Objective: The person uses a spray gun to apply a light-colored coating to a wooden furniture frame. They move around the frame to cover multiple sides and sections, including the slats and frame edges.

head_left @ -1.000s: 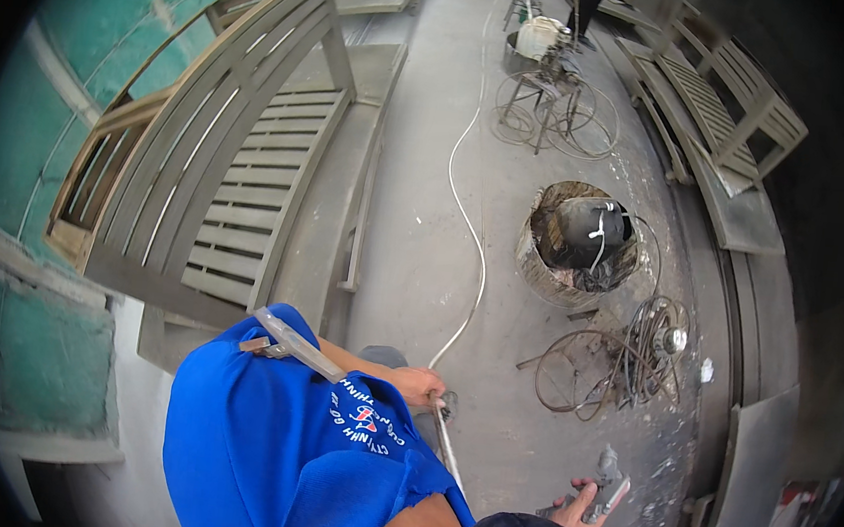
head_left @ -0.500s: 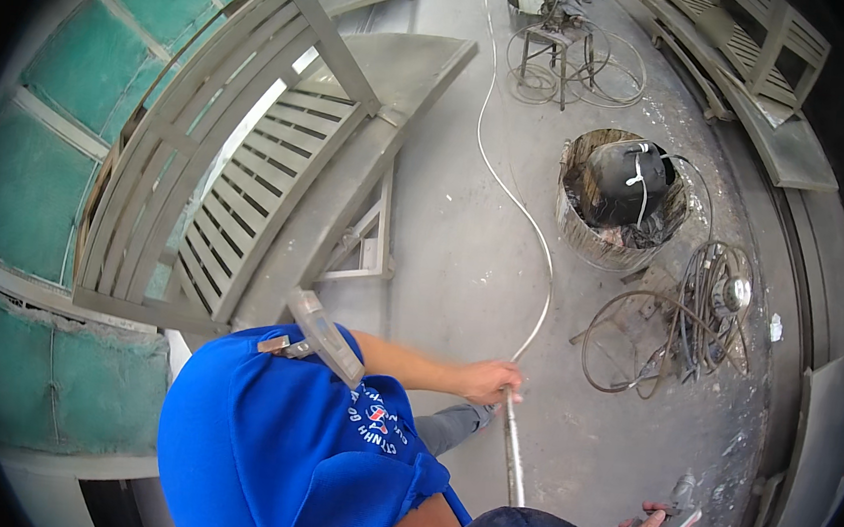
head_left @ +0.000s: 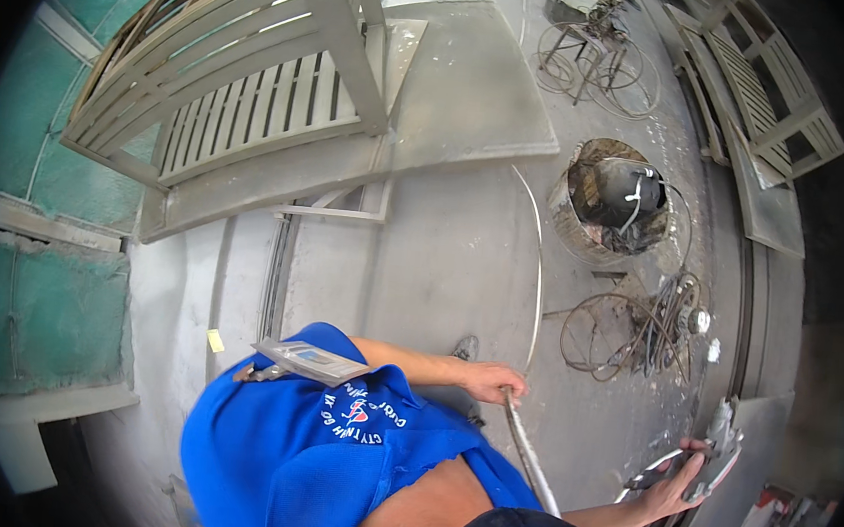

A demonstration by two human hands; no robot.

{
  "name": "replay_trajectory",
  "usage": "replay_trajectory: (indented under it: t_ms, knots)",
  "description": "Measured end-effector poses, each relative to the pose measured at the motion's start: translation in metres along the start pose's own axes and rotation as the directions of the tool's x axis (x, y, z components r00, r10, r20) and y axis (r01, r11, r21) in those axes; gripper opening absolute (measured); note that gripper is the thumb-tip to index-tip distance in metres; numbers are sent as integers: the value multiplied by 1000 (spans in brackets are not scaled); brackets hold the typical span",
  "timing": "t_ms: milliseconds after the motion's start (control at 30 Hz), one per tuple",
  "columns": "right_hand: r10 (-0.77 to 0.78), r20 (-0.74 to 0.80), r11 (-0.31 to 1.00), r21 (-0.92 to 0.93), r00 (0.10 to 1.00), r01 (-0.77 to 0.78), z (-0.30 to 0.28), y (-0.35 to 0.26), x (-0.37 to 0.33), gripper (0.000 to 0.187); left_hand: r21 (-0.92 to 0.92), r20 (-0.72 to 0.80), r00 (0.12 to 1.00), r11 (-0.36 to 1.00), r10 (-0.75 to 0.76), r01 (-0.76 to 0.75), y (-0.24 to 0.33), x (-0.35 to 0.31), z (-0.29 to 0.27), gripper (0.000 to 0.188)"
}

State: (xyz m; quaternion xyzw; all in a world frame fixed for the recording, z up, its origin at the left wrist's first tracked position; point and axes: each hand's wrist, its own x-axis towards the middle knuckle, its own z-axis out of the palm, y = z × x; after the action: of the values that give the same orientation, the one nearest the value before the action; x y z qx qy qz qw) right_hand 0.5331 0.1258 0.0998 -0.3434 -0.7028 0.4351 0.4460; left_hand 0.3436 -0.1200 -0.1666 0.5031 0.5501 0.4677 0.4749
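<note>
My left hand (head_left: 492, 380) is closed around a pale hose (head_left: 532, 462), which runs up the floor and back down past my body. Low on the right, my right hand (head_left: 670, 496) grips a metal spray gun (head_left: 725, 443), its fingers wrapped about the handle. Ahead and to the left, a grey slatted wooden bench (head_left: 350, 82) rests on a wide flat board (head_left: 464, 71). Both hands are well apart from the bench.
An open drum (head_left: 580, 235) holding a black rounded vessel (head_left: 621, 193) stands right of the middle. Nearer lie tangled hoses (head_left: 672, 331). Farther off is a small stand (head_left: 586, 49) with coiled hose. Another slatted piece (head_left: 758, 92) lines the right side; green panels (head_left: 61, 317) cover the left.
My view has turned, so the bench and board sit higher. My right hand has moved up and outward with the spray gun. The left still holds the hose.
</note>
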Motion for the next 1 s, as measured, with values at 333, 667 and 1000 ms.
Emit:
replay_trajectory:
  t_ms: [333,667,1000]
  knots:
    - [-322,266,934,247,909,259,81,-114,46,30,-46,-393,854,920,342,-389,-8,30,-14,29]
    - [-308,610,939,318,730,131,249,11,244,37,85,-683,730,989,-32,122,-19,120,-152,28]
    - [-224,884,972,234,410,26,473,42,421,57,-208,-745,537,902,-396,377,30,222,-259,23]
